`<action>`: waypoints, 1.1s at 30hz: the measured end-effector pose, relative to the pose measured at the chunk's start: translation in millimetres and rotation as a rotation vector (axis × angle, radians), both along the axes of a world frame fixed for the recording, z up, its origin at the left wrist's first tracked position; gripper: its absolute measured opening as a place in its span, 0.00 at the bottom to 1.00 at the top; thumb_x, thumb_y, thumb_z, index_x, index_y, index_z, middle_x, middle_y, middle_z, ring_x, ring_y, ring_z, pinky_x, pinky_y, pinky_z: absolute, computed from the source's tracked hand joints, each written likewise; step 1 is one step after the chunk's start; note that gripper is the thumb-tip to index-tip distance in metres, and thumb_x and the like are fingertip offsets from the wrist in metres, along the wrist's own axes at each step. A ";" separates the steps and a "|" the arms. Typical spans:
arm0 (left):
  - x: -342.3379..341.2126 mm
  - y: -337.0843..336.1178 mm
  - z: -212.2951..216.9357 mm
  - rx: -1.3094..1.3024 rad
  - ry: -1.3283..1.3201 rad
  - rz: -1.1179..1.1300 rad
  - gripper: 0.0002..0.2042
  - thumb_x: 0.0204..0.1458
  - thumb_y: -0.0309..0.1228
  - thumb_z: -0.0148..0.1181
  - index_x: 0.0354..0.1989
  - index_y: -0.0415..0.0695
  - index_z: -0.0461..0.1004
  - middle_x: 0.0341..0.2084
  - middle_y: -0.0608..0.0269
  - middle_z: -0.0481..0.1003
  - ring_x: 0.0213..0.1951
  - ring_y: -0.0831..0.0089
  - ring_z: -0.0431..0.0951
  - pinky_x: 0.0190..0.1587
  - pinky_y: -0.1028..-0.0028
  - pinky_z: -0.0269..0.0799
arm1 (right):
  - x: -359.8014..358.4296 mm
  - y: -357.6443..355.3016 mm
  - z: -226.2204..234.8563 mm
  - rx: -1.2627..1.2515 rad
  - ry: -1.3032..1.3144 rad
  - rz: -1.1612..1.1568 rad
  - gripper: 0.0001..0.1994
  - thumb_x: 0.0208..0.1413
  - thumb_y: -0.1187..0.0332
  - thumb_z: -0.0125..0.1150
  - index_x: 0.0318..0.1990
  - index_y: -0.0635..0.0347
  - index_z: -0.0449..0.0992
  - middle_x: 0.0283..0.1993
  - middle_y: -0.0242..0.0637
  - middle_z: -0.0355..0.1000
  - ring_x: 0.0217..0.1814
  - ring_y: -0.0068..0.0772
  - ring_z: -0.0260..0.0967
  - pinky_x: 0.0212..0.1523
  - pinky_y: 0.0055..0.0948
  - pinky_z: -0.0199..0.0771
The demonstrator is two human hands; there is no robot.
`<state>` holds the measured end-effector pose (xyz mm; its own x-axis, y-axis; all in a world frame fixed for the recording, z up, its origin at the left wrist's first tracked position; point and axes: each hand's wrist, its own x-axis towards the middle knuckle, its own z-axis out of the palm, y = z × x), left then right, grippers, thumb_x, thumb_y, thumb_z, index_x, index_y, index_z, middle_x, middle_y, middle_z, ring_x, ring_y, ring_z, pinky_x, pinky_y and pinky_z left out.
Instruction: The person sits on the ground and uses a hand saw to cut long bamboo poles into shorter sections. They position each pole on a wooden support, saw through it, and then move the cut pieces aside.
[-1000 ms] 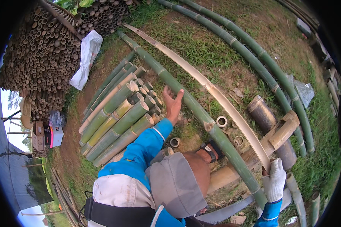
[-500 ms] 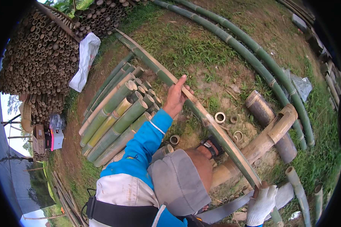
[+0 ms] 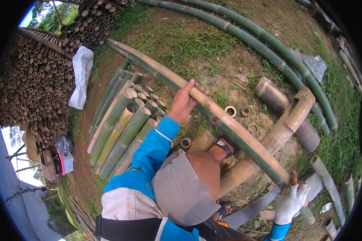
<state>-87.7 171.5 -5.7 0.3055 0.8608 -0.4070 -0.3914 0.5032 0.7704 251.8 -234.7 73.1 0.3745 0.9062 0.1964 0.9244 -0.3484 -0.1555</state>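
I see a white sack (image 3: 81, 76) draped at the foot of the stacked bamboo poles (image 3: 32, 88) on the left, hanging limp and crumpled. Lower left, on the dirt beside the stack, I make out a brown carton (image 3: 49, 168) with a small white-and-red box (image 3: 65, 162) touching it and a clear plastic bottle (image 3: 61, 143) just above them. At the upper right a crumpled grey plastic bag (image 3: 313, 65) lies on the grass beside the long green bamboo culms (image 3: 269, 44); I see no signs or screens.

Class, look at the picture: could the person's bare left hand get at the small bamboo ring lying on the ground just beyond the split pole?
Probably yes. The left hand grips the split pole, and the bamboo ring lies just past it on open ground, nothing covering it; the hand would have to let go first.
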 end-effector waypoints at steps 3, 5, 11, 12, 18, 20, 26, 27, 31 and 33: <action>6.6 -9.7 -26.2 -0.050 -0.043 -0.001 0.08 0.71 0.36 0.62 0.44 0.44 0.75 0.41 0.59 0.82 0.52 0.58 0.85 0.63 0.59 0.82 | 9.0 8.5 -8.8 -0.051 -0.021 0.009 0.38 0.45 0.73 0.73 0.70 0.51 0.76 0.43 0.44 0.69 0.46 0.53 0.68 0.46 0.50 0.72; -7.9 -12.1 -49.3 -0.108 0.023 -0.043 0.12 0.72 0.39 0.61 0.50 0.42 0.76 0.50 0.51 0.82 0.58 0.55 0.83 0.66 0.58 0.80 | 28.1 10.6 -14.4 -0.103 0.034 0.025 0.32 0.47 0.68 0.75 0.65 0.53 0.78 0.41 0.41 0.67 0.45 0.51 0.66 0.47 0.47 0.70; -6.9 -8.9 -44.2 -0.133 0.234 -0.232 0.26 0.73 0.42 0.59 0.64 0.28 0.68 0.66 0.38 0.73 0.63 0.58 0.80 0.53 0.71 0.89 | 26.2 -29.4 -30.5 -0.061 0.086 -0.016 0.25 0.55 0.54 0.74 0.59 0.47 0.79 0.41 0.38 0.67 0.47 0.45 0.67 0.49 0.46 0.68; -11.9 -9.1 -37.2 -0.122 0.230 -0.317 0.28 0.73 0.43 0.59 0.65 0.27 0.67 0.66 0.39 0.73 0.63 0.60 0.80 0.48 0.75 0.90 | 24.0 -27.7 -32.9 -0.027 0.076 -0.012 0.25 0.56 0.53 0.74 0.59 0.47 0.79 0.42 0.38 0.67 0.48 0.45 0.68 0.50 0.46 0.68; -14.0 -2.0 -33.0 -0.067 0.365 -0.334 0.35 0.73 0.48 0.56 0.74 0.26 0.61 0.69 0.41 0.71 0.62 0.67 0.80 0.36 0.85 0.88 | 25.3 -15.1 -39.5 -0.007 0.079 0.031 0.20 0.62 0.48 0.69 0.53 0.48 0.79 0.44 0.38 0.70 0.50 0.46 0.70 0.52 0.48 0.68; -9.0 -1.4 -33.1 -0.067 0.349 -0.344 0.36 0.73 0.48 0.57 0.74 0.25 0.60 0.69 0.42 0.71 0.62 0.68 0.80 0.37 0.85 0.88 | 45.2 -18.4 -41.5 -0.027 0.114 0.085 0.20 0.63 0.46 0.67 0.52 0.49 0.80 0.44 0.40 0.72 0.50 0.50 0.74 0.51 0.49 0.74; -18.9 6.1 -29.7 -0.051 0.456 -0.437 0.33 0.70 0.53 0.61 0.65 0.31 0.70 0.59 0.47 0.77 0.51 0.72 0.82 0.34 0.83 0.81 | 112.6 -48.0 -21.2 -0.211 0.701 0.037 0.20 0.66 0.66 0.66 0.63 0.58 0.77 0.55 0.51 0.75 0.59 0.53 0.75 0.61 0.46 0.75; -20.9 2.8 -26.0 -0.063 0.524 -0.415 0.32 0.69 0.55 0.62 0.61 0.33 0.72 0.54 0.49 0.79 0.47 0.74 0.83 0.33 0.82 0.78 | 113.2 -42.1 -17.4 -0.280 0.706 0.025 0.20 0.66 0.66 0.66 0.63 0.59 0.77 0.55 0.50 0.75 0.61 0.53 0.74 0.63 0.46 0.74; -10.7 -13.0 -16.0 -0.043 0.784 -0.455 0.30 0.65 0.63 0.63 0.46 0.41 0.77 0.31 0.61 0.80 0.29 0.76 0.79 0.30 0.78 0.69 | 97.4 -73.0 -40.6 -0.185 0.489 0.063 0.18 0.62 0.67 0.65 0.60 0.55 0.79 0.50 0.46 0.73 0.56 0.53 0.71 0.57 0.50 0.74; -24.0 -24.2 -12.8 -0.103 0.860 -0.451 0.31 0.64 0.66 0.60 0.37 0.44 0.76 0.21 0.66 0.76 0.23 0.74 0.76 0.29 0.76 0.68 | 87.4 -64.3 -33.2 -0.161 0.461 0.051 0.17 0.62 0.65 0.65 0.58 0.55 0.78 0.50 0.46 0.72 0.56 0.54 0.71 0.58 0.52 0.72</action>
<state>-111.7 147.3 -18.4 0.1617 0.6836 -0.7118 0.5295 0.5486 0.6471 339.2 -299.0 39.9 0.3443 0.9308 -0.1232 0.7885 -0.3578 -0.5003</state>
